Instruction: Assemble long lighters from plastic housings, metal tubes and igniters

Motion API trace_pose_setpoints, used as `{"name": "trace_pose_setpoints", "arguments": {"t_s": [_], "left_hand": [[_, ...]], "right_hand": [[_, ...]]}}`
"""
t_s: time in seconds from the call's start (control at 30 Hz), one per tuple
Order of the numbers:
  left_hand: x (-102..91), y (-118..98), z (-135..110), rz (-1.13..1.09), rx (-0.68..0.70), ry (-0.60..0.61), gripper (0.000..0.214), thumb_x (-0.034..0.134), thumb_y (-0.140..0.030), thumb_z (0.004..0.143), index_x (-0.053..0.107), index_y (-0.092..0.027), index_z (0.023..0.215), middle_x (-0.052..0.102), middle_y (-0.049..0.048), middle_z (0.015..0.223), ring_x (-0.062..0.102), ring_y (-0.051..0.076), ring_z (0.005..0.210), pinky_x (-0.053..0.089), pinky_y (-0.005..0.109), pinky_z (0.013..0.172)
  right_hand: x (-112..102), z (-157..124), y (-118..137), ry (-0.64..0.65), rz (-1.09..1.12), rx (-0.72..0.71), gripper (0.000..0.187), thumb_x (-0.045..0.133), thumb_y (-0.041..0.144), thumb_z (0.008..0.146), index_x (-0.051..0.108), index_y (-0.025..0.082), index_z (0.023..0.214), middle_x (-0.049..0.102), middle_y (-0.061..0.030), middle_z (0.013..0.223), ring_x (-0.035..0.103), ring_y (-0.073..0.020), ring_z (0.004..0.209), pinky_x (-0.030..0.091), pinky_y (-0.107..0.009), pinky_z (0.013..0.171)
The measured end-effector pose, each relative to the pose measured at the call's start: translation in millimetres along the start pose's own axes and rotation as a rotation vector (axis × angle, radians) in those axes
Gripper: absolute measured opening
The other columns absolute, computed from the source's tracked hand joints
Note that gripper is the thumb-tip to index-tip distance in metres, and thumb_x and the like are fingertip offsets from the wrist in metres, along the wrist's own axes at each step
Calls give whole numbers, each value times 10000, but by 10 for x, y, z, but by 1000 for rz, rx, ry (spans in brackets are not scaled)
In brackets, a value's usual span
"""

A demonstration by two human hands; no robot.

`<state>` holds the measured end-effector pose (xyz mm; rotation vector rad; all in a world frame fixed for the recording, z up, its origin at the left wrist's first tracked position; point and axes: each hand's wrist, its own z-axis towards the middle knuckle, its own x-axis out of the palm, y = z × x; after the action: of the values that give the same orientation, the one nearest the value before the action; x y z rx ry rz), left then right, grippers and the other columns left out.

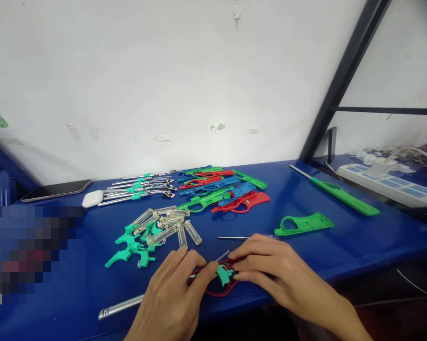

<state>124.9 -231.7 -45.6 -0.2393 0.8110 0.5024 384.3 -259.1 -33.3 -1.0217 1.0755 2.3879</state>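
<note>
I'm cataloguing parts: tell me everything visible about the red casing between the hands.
The red casing, at the near edge of the blue table, looks like moulded plastic with a curved loop. A teal trigger-shaped piece lies across it. The left hand grips it, the right hand touches it; fingers hide its ends.

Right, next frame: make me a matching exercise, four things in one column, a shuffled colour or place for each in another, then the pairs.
Things
1. Held shell
2. Phone
3. Clear tanks
4. Power strip

Colour or place
A. Heaped against the teal triggers
B. Right of the black post
C. Red
D. Beside the white case

Pairs: 1-C, 2-D, 3-A, 4-B
</note>
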Motion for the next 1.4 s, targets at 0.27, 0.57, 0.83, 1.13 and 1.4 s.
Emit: {"name": "trace_pose_setpoints", "arguments": {"t_s": [0.27, 0.57, 0.83, 1.13, 1.4], "left_hand": [[34, -44, -40, -7, -66, 28, 276, 501, 38, 984, 645, -180, 1076, 574, 50, 866, 498, 214, 769, 439, 313, 678], [47, -47, 3, -40, -64, 12, 272, 458, 20, 1011, 641, -179, 1044, 566, 43, 840, 514, 197, 717, 465, 290, 626], [80, -31, -6, -78, -117, 32, 212, 488, -78, 1059, 648, -211, 1103, 582, 28, 853, 576, 187, 693, 495, 293, 606], [-1, -12, -1, -89, -15, -9, 393, 464, 54, 947, 663, -155, 1215, 636, 53, 863, 572, 164, 698, 521, 246, 600], [-53, 19, 12, -57, -42, 70, 492, 423, 57, 927, 730, -205, 1208, 687, 51, 931, 590, 171, 744, 548, 269, 643]], "right_hand": [[10, -10, -9, -2, -9, -9, 180, 638, 292, 1084, 812, 254, 1117, 799, 3, 1203, 705, -152, 1043, 506, -277, 960], [9, 5, -16, -1, -20, -24, 153, 657, 281, 1075, 804, 259, 1115, 797, 12, 1202, 707, -141, 1045, 497, -269, 954], [8, -21, -37, 19, -20, -38, 150, 650, 230, 1074, 786, 257, 1129, 789, 12, 1231, 698, -155, 1080, 494, -292, 976], [1, -5, -5, 12, 2, -1, 163, 635, 268, 1087, 796, 259, 1115, 794, 16, 1223, 704, -138, 1089, 480, -264, 994], [-9, 1, 3, 15, 12, 12, 169, 638, 274, 1087, 805, 259, 1104, 798, 17, 1207, 708, -129, 1077, 476, -248, 1004]]}}
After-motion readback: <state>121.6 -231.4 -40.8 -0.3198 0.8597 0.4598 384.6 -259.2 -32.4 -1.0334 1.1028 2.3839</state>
